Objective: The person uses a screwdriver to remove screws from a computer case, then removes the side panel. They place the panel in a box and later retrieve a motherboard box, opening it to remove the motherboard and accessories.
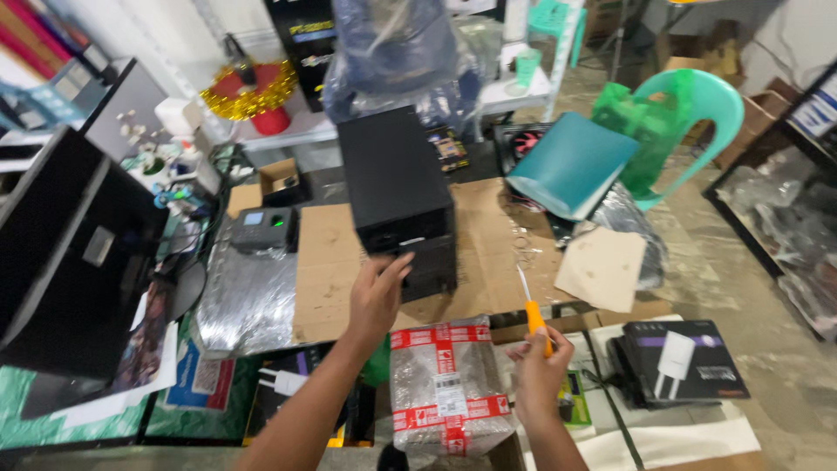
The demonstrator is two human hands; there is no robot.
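The right hand (539,366) grips an orange-handled screwdriver (534,312), tip upward; the spread left hand (377,292) touches the upright black case (398,196).

A black boxy computer case (398,196) is standing upright at the middle of the cardboard-covered table. At its five o'clock, an orange-handled screwdriver (534,312) is pointing its shaft toward eleven o'clock.

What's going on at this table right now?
A person stands over a cluttered table. The left hand touches the near lower corner of a black box standing on cardboard. The right hand holds an orange-handled screwdriver, tip up. A taped parcel sits between the forearms.
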